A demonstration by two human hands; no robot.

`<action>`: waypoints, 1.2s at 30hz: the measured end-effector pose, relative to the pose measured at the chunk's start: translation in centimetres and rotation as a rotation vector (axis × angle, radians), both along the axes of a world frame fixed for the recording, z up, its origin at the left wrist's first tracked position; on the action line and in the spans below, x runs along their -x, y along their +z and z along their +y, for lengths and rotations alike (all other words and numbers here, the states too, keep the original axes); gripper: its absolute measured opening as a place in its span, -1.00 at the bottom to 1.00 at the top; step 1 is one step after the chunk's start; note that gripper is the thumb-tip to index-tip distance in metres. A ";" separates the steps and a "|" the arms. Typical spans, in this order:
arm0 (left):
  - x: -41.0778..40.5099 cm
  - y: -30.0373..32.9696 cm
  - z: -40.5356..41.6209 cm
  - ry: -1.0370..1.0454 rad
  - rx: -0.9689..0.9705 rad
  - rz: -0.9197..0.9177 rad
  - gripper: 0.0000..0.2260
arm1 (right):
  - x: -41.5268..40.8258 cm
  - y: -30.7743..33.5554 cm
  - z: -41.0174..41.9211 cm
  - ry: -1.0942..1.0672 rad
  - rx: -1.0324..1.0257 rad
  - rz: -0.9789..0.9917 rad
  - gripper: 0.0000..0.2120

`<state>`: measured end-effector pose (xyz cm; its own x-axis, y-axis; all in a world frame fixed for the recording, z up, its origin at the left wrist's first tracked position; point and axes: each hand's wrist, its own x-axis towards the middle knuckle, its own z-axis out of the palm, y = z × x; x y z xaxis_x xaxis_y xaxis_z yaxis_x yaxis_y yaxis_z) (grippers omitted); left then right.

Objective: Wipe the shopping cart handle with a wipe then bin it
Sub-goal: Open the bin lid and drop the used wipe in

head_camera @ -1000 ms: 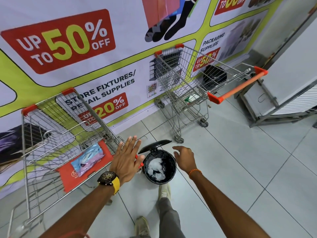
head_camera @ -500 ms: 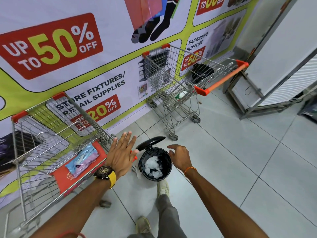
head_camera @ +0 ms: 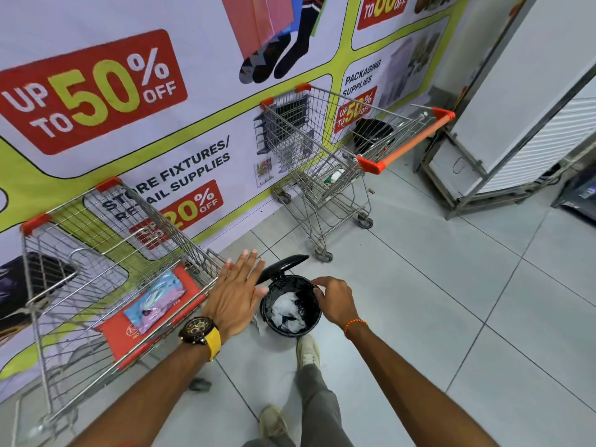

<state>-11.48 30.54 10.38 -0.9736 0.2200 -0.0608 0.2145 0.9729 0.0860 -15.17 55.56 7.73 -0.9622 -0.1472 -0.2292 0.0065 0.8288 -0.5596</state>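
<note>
A small black pedal bin [head_camera: 312,324] stands on the floor with its lid [head_camera: 282,266] tipped up; crumpled white wipes [head_camera: 287,312] lie inside. My shoe [head_camera: 308,351] rests at its base. My left hand [head_camera: 235,296], fingers spread and empty, hovers over the near cart's red handle end, just left of the bin. My right hand [head_camera: 335,301] hangs over the bin's right rim with fingers loosely curled and nothing in them. The near wire cart [head_camera: 106,253] holds a pastel wipes pack [head_camera: 154,301] on its red child-seat flap.
A second wire cart [head_camera: 325,162] with an orange handle [head_camera: 408,145] stands farther back against the sale banner wall [head_camera: 96,101]. A white cabinet on a metal frame [head_camera: 516,124] fills the right side. Grey floor tiles [head_camera: 451,301] spread to the right.
The view has drifted slightly; both hands stay by the bin, the right one closing in on the rim. The lid remains up and the wipes lie inside throughout.
</note>
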 end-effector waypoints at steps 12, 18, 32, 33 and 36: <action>-5.6 -6.3 4.8 -0.223 -0.085 -0.152 -0.50 | -1.0 -4.4 2.0 0.003 0.005 -0.074 -0.75; -8.4 -14.6 4.7 0.074 -0.135 -0.242 -0.40 | -0.9 -11.8 2.3 0.118 0.004 -0.120 -0.80; -9.1 -50.3 -1.9 0.402 -0.050 -0.276 -0.38 | -7.6 -53.5 -6.9 0.436 0.080 -0.303 -0.60; -9.3 -53.0 -2.6 0.406 -0.046 -0.280 -0.38 | -7.8 -56.7 -7.8 0.454 0.073 -0.308 -0.57; -9.2 -60.0 -4.3 0.417 -0.072 -0.275 -0.39 | -6.8 -65.0 -10.3 0.472 0.066 -0.302 -0.49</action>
